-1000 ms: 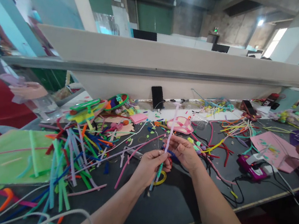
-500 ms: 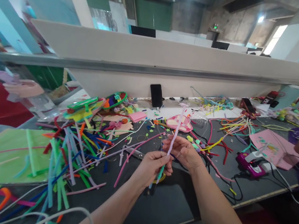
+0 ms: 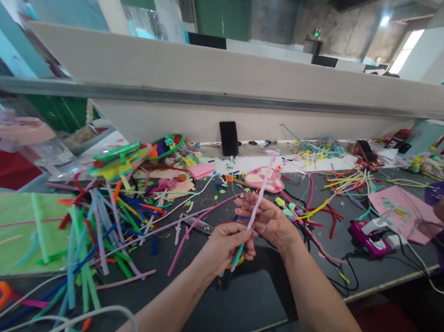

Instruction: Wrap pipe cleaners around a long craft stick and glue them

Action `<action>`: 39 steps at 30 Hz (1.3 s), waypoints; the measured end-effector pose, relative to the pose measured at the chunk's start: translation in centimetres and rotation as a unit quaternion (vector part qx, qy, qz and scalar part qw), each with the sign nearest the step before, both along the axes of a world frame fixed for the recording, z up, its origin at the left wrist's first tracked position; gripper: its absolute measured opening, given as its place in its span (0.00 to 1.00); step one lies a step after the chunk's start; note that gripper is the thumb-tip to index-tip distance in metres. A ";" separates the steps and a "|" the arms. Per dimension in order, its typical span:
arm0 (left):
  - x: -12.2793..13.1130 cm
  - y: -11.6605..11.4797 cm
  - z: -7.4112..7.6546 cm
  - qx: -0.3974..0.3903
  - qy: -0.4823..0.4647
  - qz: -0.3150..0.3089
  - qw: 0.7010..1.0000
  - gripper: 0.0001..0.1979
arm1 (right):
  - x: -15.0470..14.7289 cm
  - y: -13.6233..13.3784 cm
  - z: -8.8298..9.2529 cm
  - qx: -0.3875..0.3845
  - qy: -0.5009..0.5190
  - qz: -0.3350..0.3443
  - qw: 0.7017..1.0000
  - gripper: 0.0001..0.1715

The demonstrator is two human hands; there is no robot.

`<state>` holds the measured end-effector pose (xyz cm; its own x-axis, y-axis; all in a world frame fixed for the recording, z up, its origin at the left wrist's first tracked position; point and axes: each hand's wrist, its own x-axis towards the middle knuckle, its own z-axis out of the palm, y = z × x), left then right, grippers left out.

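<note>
Dark desk [image 3: 198,322] is strewn w/ loose stems [image 3: 103,234] on the L side; a phone [image 3: 229,138] is propped at the back. Lilac stick [image 3: 260,198], teal at its lower end, is pinched by the L hand [image 3: 225,244], thumb to fingers, near upright above the desk. R hand [image 3: 276,224] is held part-open w/ fingers spread behind the stick; contact can't be told. If the pinch were loosened, the stick could be tipped or dropped; if overtight, it could be bent.

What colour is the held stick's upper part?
The stick's upper part is pale lilac-pink, shown in the head view.
</note>
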<state>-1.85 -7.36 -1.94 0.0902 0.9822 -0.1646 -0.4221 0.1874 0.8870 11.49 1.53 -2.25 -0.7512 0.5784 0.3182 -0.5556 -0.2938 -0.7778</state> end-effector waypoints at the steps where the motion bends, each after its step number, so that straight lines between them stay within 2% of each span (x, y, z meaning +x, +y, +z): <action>1: 0.0 0.0 0.0 0.001 -0.002 -0.003 1.000 0.14 | 0.0 0.0 0.0 0.000 -0.002 0.001 1.000 0.46; 17: 0.3 -0.1 0.2 -0.022 0.002 -0.010 1.000 0.14 | 0.0 0.1 -0.2 -0.017 0.021 0.031 0.999 0.52; 39: 0.5 0.0 -0.1 -0.003 0.008 0.000 1.000 0.13 | 0.0 0.7 -0.9 -0.027 0.062 0.025 0.997 0.48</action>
<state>-1.38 -7.38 -2.02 0.0868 0.9812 -0.1726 -0.4080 0.1930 0.8923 11.50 2.18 -3.19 -0.7357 0.5607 0.3799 -0.6307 -0.3628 -0.6860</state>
